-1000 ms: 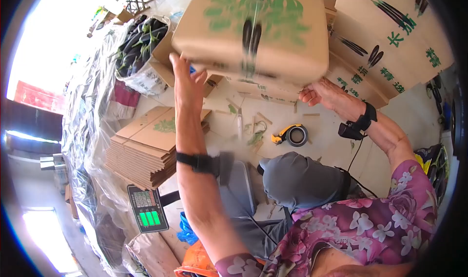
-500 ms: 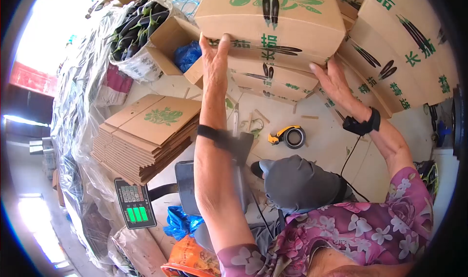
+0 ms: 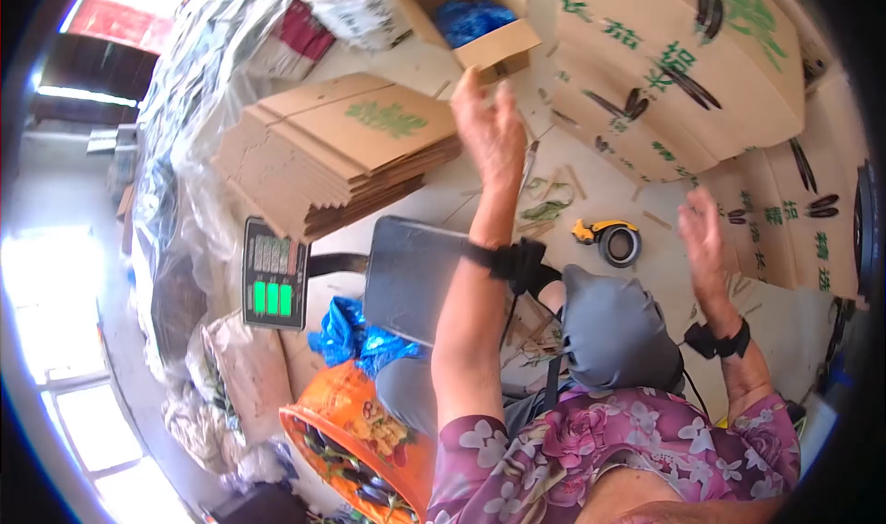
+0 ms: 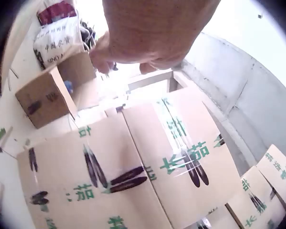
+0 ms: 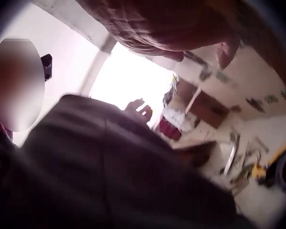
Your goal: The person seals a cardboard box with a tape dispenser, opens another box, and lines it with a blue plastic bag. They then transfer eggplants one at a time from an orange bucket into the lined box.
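Note:
Both hands are off the carton and hold nothing. My left hand [image 3: 492, 132] is raised with fingers extended, left of the closed carton [image 3: 637, 53] printed with green characters and dark eggplants. In the left wrist view the left hand [image 4: 152, 33] appears above the taped carton [image 4: 181, 152]. My right hand [image 3: 703, 233] is below the carton's near edge, its fingers loosely straight. The carton sits on another carton, beside more printed cartons [image 3: 784, 210]. In the right wrist view the right hand [image 5: 166, 28] is at the top, empty.
A stack of flat cardboard [image 3: 305, 136] lies at left, near a scale platform [image 3: 411, 275] and its lit display [image 3: 274, 279]. An open box [image 3: 508, 49] holds blue plastic. A yellow tape dispenser [image 3: 609, 240] lies on the littered floor. An orange bucket [image 3: 355, 422] contains eggplants.
Both hands held the carton from its sides; it now rests on the cartons at the right. The hands have let go and drawn back toward the body. The head view has shifted.

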Available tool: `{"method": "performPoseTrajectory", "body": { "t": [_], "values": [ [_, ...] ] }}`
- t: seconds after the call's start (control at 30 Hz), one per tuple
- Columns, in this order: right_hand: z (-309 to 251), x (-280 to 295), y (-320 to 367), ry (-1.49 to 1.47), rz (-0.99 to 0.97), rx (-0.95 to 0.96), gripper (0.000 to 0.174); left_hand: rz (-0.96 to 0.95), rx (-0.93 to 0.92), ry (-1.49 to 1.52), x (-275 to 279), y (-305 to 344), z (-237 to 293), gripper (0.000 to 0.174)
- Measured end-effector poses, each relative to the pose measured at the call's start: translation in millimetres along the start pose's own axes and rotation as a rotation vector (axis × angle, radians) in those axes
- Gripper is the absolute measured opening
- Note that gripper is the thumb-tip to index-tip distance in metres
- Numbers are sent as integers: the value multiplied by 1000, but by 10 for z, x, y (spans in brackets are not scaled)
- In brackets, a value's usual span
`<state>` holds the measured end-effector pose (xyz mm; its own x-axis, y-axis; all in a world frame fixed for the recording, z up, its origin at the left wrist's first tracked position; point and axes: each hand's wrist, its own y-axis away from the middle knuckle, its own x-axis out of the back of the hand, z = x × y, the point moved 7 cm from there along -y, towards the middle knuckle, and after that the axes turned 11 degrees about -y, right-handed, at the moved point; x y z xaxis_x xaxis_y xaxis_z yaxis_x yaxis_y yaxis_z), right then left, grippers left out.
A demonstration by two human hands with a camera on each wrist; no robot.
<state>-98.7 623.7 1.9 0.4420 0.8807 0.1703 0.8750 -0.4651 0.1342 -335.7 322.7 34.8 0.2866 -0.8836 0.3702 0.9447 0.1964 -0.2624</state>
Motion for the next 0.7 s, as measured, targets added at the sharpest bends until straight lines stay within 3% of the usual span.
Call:
{"method": "performPoseTrajectory", "body": {
  "t": [0.03, 0.1, 0.17, 0.2, 0.3, 0.37, 0.5, 0.53, 0.63, 0.67, 0.7],
  "values": [
    [147, -147, 73, 87, -108, 23, 51, 139, 6, -63, 317, 83, -97, 44],
    [390, -613, 72, 74, -472, -263, 39, 326, 184, 69, 804, 241, -606, 39],
    [-84, -1406, 57, 221, -596, 98, 28, 353, 377, 182, 1386, 443, -1014, 31],
    [-264, -1735, -27, 209, -642, 171, 26, 325, 484, 219, 1529, 570, -1001, 29],
    [-642, -2791, -305, 186, -783, 363, 27, 271, 504, 215, 1691, 800, -1187, 28],
    [-812, -3543, -460, 137, -792, 437, 31, 320, 494, 290, 1756, 948, -1304, 27],
    [-862, -4747, -646, 243, -687, 584, 44, 188, 612, 324, 1571, 1407, -1568, 27],
    [-848, -4914, -657, 254, -615, 662, 49, 147, 630, 374, 1504, 1485, -1580, 28],
    [-563, -5332, -686, 440, -723, 596, 60, 55, 675, 318, 1486, 1584, -1524, 27],
    [-522, -5398, -713, 489, -785, 761, 54, 31, 695, 304, 1502, 1581, -1534, 27],
    [-549, -5338, -717, 490, -799, 762, 54, 43, 702, 306, 1555, 1588, -1524, 27]
  ]
}}
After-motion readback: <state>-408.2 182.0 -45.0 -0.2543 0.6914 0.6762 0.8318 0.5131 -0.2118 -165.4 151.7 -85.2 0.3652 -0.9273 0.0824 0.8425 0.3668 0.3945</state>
